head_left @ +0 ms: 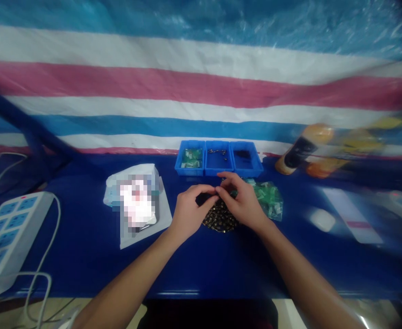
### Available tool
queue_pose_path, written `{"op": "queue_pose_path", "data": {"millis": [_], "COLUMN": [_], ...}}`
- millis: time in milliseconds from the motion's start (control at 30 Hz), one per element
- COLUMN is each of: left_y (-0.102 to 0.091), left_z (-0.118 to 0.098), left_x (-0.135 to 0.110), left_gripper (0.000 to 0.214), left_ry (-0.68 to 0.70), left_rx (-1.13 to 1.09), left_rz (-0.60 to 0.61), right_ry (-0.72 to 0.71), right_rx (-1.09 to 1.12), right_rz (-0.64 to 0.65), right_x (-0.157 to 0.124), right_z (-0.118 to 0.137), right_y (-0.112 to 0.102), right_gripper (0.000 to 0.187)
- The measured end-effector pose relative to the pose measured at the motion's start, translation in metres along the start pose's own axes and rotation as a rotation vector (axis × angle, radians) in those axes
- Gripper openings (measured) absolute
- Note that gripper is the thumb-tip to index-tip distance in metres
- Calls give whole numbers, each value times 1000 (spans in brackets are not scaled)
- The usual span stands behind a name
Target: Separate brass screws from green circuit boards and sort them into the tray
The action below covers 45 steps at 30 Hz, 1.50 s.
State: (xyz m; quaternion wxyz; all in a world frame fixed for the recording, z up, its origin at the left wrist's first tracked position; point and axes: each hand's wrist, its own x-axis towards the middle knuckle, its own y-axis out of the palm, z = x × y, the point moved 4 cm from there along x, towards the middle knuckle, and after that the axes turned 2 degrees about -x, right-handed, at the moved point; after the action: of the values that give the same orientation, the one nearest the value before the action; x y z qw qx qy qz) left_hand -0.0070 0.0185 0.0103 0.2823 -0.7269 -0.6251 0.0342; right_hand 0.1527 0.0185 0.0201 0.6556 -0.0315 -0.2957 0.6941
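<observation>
On the blue workbench (84, 256), left hand (189, 214) and right hand (240, 203) pinch something hidden, near 3 blue bins (219, 157).

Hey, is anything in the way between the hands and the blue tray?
Nothing visible: only a narrow strip of blue tabletop separates the left hand and right hand from the blue three-compartment tray. The green plastic bag lies off to the right hand's side.

From where I stand, the left hand (190, 212) and right hand (240, 201) meet fingertip to fingertip above a heap of small dark parts (219, 219) on the blue table (84, 260), with a green-filled plastic bag (269, 199) just beside the right hand and three blue bins (219, 157) beyond.
</observation>
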Motion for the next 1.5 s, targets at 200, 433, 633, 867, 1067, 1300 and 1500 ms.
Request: {"op": "queue_pose_path", "data": {"millis": [200, 433, 633, 867, 1067, 1300, 1500], "left_y": [1, -6, -11, -9, -6, -6, -5], "left_z": [4, 7, 14, 15, 15, 15, 21], "left_x": [0, 2, 5, 8, 8, 8, 7], "left_gripper": [28, 23, 21, 15, 14, 25, 25], "left_ry": [-86, -116, -166, -137, -133, -218, -227], "left_rx": [-117, -172, -240, -230, -245, -285, -198], "left_rz": [26, -64, -159, -79, -58, -23, 36], "right_ry": [92, 125, 88, 114, 173, 383, 461], "right_rx": [178, 164, 54, 134, 236, 357, 557], "right_rz": [78, 66, 178, 179, 157, 93, -287], "right_x": [-2, -2, -2, -3, -3, 1, 7], "right_z": [-4, -2, 0, -3, -7, -25, -41], "right_y": [7, 7, 11, 13, 17, 13, -11], "right_gripper": [37, 18, 22, 31, 38, 40, 36]}}
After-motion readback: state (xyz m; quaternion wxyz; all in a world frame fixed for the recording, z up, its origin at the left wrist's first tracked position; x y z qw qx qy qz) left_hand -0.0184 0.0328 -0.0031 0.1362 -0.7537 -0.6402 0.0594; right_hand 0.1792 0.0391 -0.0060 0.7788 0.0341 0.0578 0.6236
